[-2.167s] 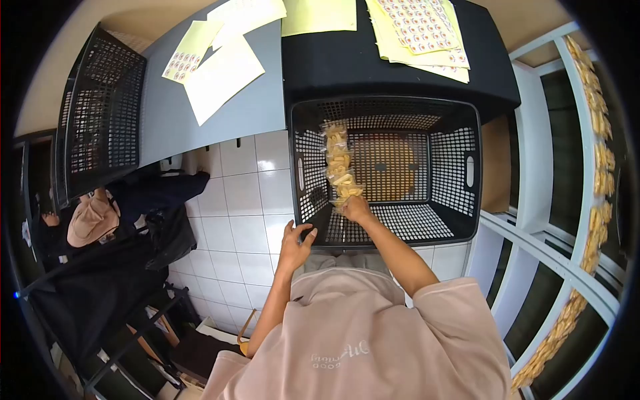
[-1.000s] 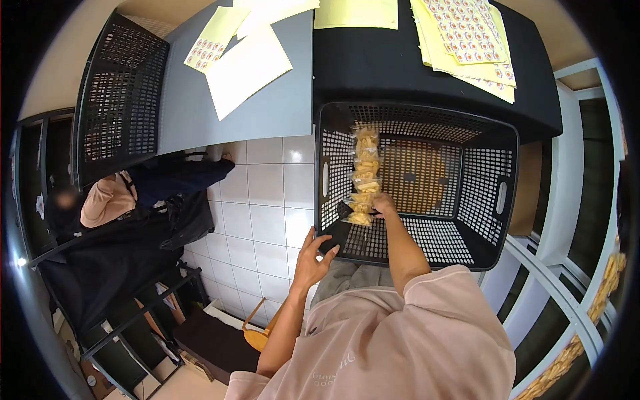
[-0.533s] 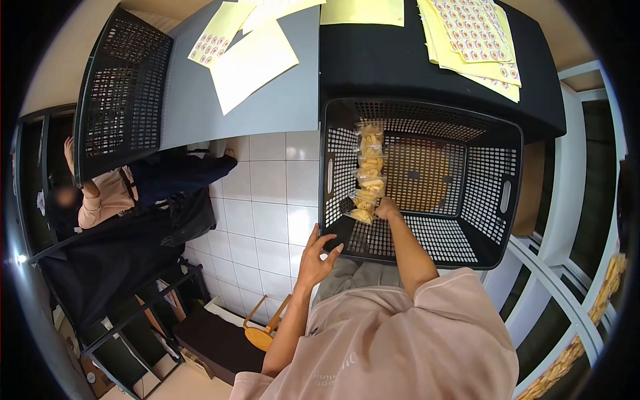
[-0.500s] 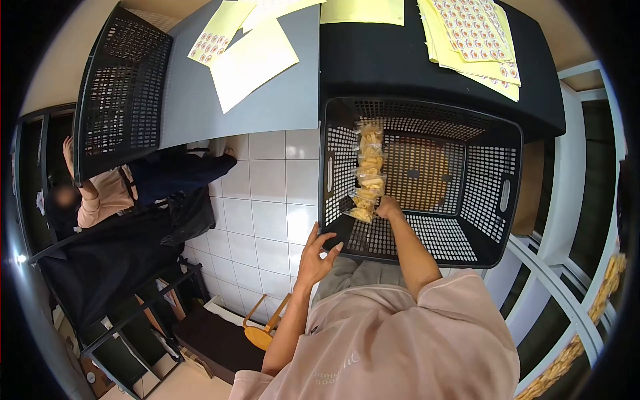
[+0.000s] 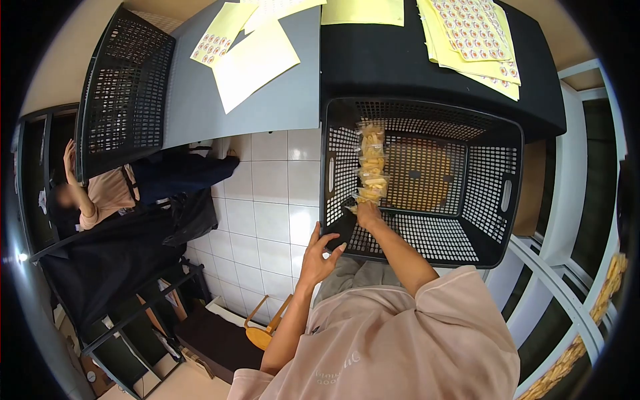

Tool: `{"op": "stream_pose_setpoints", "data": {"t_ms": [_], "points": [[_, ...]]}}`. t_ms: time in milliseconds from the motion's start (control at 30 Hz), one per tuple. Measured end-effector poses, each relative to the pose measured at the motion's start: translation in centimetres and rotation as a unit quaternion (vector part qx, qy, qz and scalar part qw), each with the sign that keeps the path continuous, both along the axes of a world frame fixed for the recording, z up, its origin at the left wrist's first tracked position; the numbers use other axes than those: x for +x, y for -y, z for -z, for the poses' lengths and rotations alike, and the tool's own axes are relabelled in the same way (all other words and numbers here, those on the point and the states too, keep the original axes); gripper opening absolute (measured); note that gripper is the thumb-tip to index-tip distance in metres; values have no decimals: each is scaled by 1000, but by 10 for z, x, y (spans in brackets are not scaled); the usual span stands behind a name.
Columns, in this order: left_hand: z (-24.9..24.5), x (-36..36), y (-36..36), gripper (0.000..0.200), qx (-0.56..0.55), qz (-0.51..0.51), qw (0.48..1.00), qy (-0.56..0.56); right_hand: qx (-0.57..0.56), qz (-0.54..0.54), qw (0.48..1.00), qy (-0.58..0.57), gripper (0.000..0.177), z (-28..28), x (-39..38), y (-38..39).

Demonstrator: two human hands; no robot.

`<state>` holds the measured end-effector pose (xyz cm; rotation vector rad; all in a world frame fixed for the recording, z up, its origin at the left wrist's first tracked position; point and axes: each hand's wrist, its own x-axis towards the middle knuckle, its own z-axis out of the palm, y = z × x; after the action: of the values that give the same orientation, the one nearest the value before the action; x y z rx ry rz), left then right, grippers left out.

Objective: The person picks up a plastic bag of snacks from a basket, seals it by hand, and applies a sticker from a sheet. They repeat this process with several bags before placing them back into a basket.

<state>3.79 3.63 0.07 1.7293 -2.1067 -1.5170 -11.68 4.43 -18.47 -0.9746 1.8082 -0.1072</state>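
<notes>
A black perforated crate (image 5: 490, 233) stands in front of me. Along its left side, inside, lies a row of clear packets with yellowish pieces (image 5: 372, 160). My right hand (image 5: 369, 217) reaches into the crate at the near end of the row, on the last packet; its fingertips are partly hidden. Just outside the crate's near left corner, my left hand (image 5: 319, 259) holds nothing, its fingers and thumb spread beside the rim.
Sticker sheets (image 5: 473, 33) lie on the black table (image 5: 373, 60); yellow sheets (image 5: 257, 63) lie on the grey table (image 5: 193, 100). Another black crate (image 5: 127, 87) is at the left, near another person (image 5: 110, 193). A wooden stool (image 5: 261, 335) stands on the floor.
My right hand has moved left, from beside the nearest packet onto it, and now covers much of it. My left hand has barely moved.
</notes>
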Motion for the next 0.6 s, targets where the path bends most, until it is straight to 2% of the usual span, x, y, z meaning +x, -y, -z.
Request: {"op": "stream_pose_setpoints", "data": {"t_ms": [133, 200, 333, 367, 500, 600], "points": [[-5, -3, 0, 37, 13, -6, 1000, 5, 8, -55, 998, 4, 30, 20, -9, -6], [-1, -2, -2, 37, -9, -7, 1000, 4, 39, 17, 999, 3, 33, 35, -10, -15], [0, -2, -4, 37, -46, 4, 999, 7, 71, 2, 997, 19, 38, 21, -22, -16], [-2, -3, -4, 37, -47, 4, 999, 7, 85, 27, 996, 10, 40, 23, -21, -17], [-11, -6, -3, 36, -15, 3, 1000, 20, 101, 72, 992, 21, 44, 38, -23, -17], [-5, -4, -4, 36, -6, 10, 999, 30, 106, 59, 993, 15, 43, 38, -25, -14]]}}
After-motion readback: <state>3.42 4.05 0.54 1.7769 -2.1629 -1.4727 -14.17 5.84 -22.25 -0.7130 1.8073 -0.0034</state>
